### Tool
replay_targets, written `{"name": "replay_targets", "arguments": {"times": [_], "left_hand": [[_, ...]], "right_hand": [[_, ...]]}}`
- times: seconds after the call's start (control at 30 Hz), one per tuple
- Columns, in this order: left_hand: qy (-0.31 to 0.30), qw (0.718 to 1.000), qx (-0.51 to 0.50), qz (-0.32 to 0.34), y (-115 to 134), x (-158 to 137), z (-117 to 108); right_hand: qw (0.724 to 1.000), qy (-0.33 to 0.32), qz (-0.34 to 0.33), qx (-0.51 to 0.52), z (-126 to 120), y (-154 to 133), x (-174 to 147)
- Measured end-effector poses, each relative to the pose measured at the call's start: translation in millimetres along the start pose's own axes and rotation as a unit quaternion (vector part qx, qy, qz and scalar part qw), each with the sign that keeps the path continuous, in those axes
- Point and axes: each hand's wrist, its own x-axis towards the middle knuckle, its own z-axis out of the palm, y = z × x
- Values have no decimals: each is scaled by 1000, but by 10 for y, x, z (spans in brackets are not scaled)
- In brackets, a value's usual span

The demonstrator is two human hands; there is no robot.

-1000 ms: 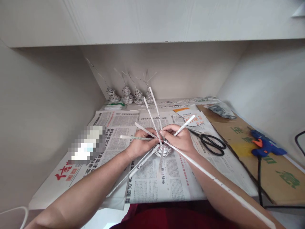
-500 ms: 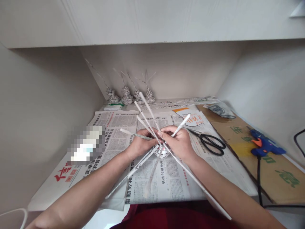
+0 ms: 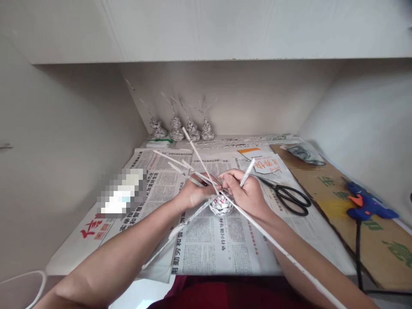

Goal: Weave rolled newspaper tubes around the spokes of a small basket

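A small round weave of rolled newspaper tubes sits between my hands, with several long paper tubes sticking out of it. My left hand is closed around some of those tubes at the top left of the weave. On the other side, my right hand has its thumb and fingers pinched together near the top of the weave. A paper tube rises past these fingers. One long tube runs from the weave across my right forearm. The exact grip points are partly hidden by my fingers.
Newspaper sheets cover the table. Black scissors and a printed card lie to the right, beside cardboard bearing a blue glue gun. Several finished woven gourd shapes stand at the back, under an overhanging panel.
A tube that pointed toward me has gone from the front of the weave, and more tubes now lean left. My right fingers have drawn slightly right; the view has shifted a little.
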Motion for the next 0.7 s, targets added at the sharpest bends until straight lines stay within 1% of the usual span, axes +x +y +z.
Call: {"name": "replay_targets", "arguments": {"times": [0.1, 0.23, 0.3, 0.33, 0.4, 0.43, 0.5, 0.6, 0.7], "left_hand": [[16, 1000, -21, -14, -42, 39, -53], [62, 996, -55, -37, -38, 63, -82], [77, 994, -66, -51, -14, 65, -82], [78, 993, -73, -55, -4, 65, -80], [78, 991, -87, -58, 1, 65, -78], [77, 991, -91, -56, -6, 66, -77], [75, 992, -88, -41, -35, 70, -78], [70, 995, -62, -20, -87, 78, -79], [58, 997, -40, -12, -99, 77, -79]], "right_hand": [[999, -29, -11, -22, -34, -12, 21], [992, -106, -33, -58, -88, -53, 56], [988, -126, -45, -82, -105, -72, 67], [987, -121, -51, -90, -109, -77, 69], [990, -92, -49, -92, -109, -69, 66], [993, -73, -35, -83, -106, -55, 63], [998, -36, 16, -54, -99, -12, 57], [996, -6, 82, -21, -92, 64, 54], [995, 2, 92, -34, -91, 110, 56]]}}
